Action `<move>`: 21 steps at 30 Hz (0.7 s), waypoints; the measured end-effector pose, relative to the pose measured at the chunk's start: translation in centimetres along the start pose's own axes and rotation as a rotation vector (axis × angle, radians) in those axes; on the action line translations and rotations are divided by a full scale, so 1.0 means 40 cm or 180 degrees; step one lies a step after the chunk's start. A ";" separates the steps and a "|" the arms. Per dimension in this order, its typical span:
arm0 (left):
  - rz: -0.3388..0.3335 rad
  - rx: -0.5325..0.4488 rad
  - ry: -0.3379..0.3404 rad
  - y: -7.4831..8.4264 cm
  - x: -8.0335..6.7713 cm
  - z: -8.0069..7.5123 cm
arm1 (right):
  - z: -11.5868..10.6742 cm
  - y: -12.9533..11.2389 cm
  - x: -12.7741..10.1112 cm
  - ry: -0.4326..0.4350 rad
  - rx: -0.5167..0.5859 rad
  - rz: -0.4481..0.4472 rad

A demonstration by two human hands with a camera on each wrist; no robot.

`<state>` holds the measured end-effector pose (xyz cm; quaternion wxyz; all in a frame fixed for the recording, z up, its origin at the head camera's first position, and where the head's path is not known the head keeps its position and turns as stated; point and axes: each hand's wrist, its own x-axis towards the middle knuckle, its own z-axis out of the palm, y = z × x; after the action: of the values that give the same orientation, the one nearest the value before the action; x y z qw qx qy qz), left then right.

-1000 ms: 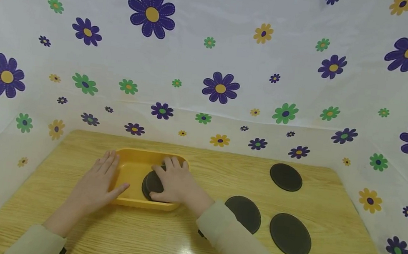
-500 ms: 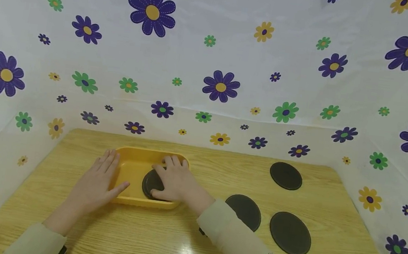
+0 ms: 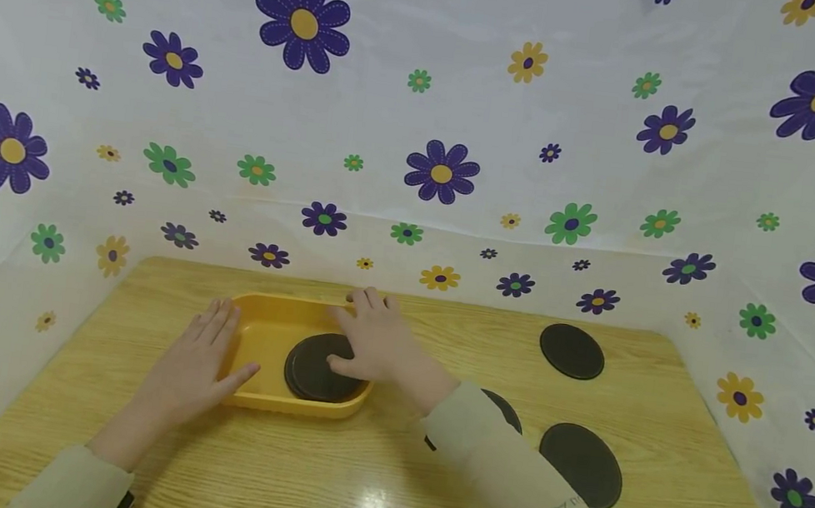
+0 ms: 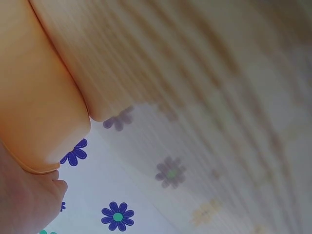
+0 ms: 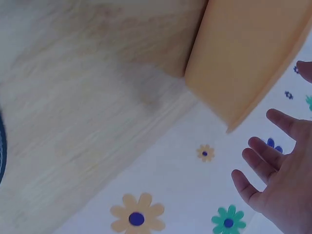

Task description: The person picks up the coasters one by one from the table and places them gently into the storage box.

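A yellow rectangular tray [image 3: 277, 405] stands on the wooden table. In its right end lies a small stack of round black coasters [image 3: 315, 365], slightly offset from each other. My left hand [image 3: 186, 367] rests against the tray's left end, fingers straight and thumb over the near rim. Above the right end is my right hand [image 3: 386, 340], its fingers spread and holding nothing. The right wrist view shows those parted fingers [image 5: 261, 165] above the tray's wall [image 5: 243, 58]. Part of the stack is hidden under the right hand.
To the right lie three loose black coasters: one far back [image 3: 572, 351], one nearer the front [image 3: 582, 468], and one partly covered by the right sleeve [image 3: 506, 409]. A white flower-printed cloth [image 3: 431, 248] rises behind and on both sides of the table [image 3: 262, 472].
My right hand has let go of the coaster stack and moved up and to the right, uncovering more of it. The left hand and the tray stay in place.
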<state>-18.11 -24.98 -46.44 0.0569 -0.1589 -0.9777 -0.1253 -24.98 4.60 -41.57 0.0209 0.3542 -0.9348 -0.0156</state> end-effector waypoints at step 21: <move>0.0025 -0.0011 0.0049 0.000 -0.001 0.002 | -0.019 0.238 -0.121 0.0015 -0.0035 0.0759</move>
<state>-18.07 -24.97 -46.52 0.0646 -0.1619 -0.9764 -0.1279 -27.64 14.91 -40.53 0.0268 0.2403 -0.9702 -0.0174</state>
